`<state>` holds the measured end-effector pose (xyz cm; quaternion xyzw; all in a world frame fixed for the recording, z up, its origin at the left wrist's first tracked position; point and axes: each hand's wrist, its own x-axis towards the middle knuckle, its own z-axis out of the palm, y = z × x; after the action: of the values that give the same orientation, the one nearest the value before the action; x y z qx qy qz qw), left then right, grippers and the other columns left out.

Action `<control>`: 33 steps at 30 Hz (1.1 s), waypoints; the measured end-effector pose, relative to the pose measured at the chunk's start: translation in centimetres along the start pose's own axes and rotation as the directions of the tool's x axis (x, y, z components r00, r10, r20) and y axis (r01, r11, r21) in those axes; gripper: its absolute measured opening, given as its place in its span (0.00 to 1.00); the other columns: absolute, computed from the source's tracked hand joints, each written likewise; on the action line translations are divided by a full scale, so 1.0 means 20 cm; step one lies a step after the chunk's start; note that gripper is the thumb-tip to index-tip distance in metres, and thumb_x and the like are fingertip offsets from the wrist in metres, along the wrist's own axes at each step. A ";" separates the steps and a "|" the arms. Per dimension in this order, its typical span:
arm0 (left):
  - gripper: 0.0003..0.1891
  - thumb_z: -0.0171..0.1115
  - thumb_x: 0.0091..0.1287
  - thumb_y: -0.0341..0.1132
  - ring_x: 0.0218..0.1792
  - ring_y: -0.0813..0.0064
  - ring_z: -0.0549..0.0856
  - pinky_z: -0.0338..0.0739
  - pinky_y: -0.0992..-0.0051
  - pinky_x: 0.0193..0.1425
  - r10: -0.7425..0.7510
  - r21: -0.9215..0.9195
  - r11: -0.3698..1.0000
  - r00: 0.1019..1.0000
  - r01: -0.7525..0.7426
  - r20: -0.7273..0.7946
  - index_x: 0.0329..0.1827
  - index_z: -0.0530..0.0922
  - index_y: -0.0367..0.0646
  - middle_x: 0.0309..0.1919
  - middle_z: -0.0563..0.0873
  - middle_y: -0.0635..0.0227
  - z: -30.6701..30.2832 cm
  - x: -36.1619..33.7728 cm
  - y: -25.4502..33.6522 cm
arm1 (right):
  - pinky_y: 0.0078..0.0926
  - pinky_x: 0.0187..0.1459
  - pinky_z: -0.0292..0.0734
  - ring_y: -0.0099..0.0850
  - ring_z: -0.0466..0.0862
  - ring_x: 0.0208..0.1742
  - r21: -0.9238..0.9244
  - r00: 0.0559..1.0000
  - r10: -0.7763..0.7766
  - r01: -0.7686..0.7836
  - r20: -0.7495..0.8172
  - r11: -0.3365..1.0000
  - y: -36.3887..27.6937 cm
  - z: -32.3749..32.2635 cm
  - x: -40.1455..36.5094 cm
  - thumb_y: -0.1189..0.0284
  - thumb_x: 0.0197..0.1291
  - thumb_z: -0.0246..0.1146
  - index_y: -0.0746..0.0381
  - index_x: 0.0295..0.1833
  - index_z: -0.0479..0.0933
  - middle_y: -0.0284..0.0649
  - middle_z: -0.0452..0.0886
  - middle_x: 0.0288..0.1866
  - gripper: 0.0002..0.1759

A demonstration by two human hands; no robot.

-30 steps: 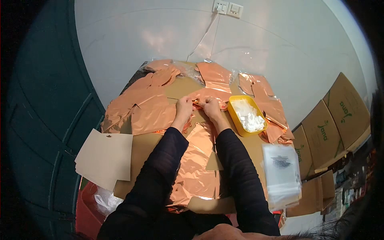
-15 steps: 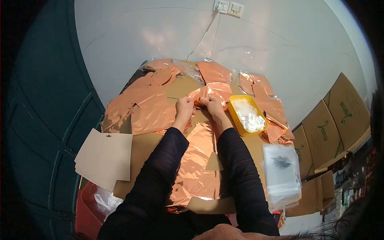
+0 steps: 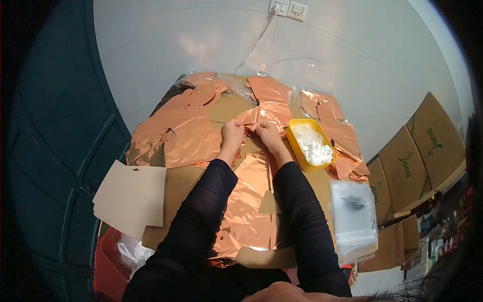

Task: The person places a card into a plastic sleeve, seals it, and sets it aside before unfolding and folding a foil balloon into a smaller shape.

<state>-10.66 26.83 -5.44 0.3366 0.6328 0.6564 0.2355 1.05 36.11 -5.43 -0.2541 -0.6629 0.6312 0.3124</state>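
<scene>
Both my hands pinch the lower edge of a flat copper-coloured foil balloon in the middle of the table. My left hand is closed at the edge's left end, fingertips pressed together. A short way to the right, my right hand is closed on the same edge, where the foil is crumpled. What lies between the fingertips is too small to make out. Another flat foil balloon stretches between my forearms toward my body. To the right of my right hand stands a yellow tray with small white pieces in it.
More flat foil balloons lie at the left and right. Beige card sheets overhang the left edge. Clear printed plastic bags are stacked at the front right. Cardboard boxes stand beyond the right edge; a wall closes the back.
The foil between my hands has lowered and flattened a little, its raised fold now less rounded. Both hands stay in nearly the same place, still pinching.
</scene>
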 end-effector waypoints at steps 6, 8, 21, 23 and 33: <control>0.09 0.58 0.66 0.25 0.23 0.78 0.84 0.78 0.78 0.23 -0.011 0.023 1.000 1.000 0.011 0.004 0.46 0.81 0.30 0.31 0.87 0.61 0.00 0.00 0.00 | 0.19 0.36 0.74 0.18 0.77 0.32 -0.190 0.993 -0.119 0.121 0.022 0.974 -0.02 0.03 -0.03 0.75 0.66 0.64 0.67 0.39 0.84 0.30 0.82 0.33 0.06; 0.09 0.58 0.66 0.24 0.23 0.78 0.84 0.78 0.78 0.23 -0.006 0.020 1.000 1.000 0.006 0.001 0.46 0.81 0.31 0.31 0.87 0.61 0.00 0.01 -0.01 | 0.19 0.34 0.73 0.18 0.76 0.31 -0.284 0.988 -0.150 0.149 0.016 0.947 0.01 0.02 -0.02 0.76 0.65 0.64 0.67 0.38 0.84 0.29 0.81 0.31 0.06; 0.10 0.60 0.68 0.26 0.21 0.79 0.82 0.76 0.78 0.21 -0.008 0.002 1.000 1.000 0.008 0.008 0.48 0.80 0.29 0.33 0.87 0.60 0.01 0.01 -0.01 | 0.29 0.26 0.70 0.23 0.73 0.23 -0.383 0.977 -0.164 0.100 -0.136 0.918 0.03 0.04 0.02 0.76 0.60 0.67 0.69 0.28 0.78 0.35 0.77 0.21 0.10; 0.10 0.60 0.68 0.27 0.20 0.79 0.82 0.76 0.78 0.21 -0.010 -0.002 1.000 1.000 0.010 0.014 0.48 0.80 0.29 0.33 0.87 0.60 0.01 0.02 -0.02 | 0.29 0.27 0.71 0.23 0.74 0.24 -0.398 0.979 -0.150 0.084 -0.140 0.913 0.03 0.04 0.02 0.75 0.58 0.68 0.68 0.28 0.77 0.36 0.77 0.20 0.11; 0.11 0.60 0.66 0.25 0.19 0.79 0.80 0.76 0.77 0.20 -0.014 0.004 1.000 1.000 0.014 0.016 0.50 0.80 0.30 0.30 0.85 0.63 0.02 0.02 -0.03 | 0.23 0.24 0.70 0.20 0.73 0.23 -0.234 0.985 -0.127 0.097 -0.120 0.968 0.06 0.02 0.04 0.73 0.58 0.71 0.61 0.24 0.72 0.33 0.78 0.22 0.16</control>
<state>-10.66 27.36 -5.90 0.3379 0.6345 0.6507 0.2444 0.18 36.54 -6.60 -0.2919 -0.7215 0.5143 0.3603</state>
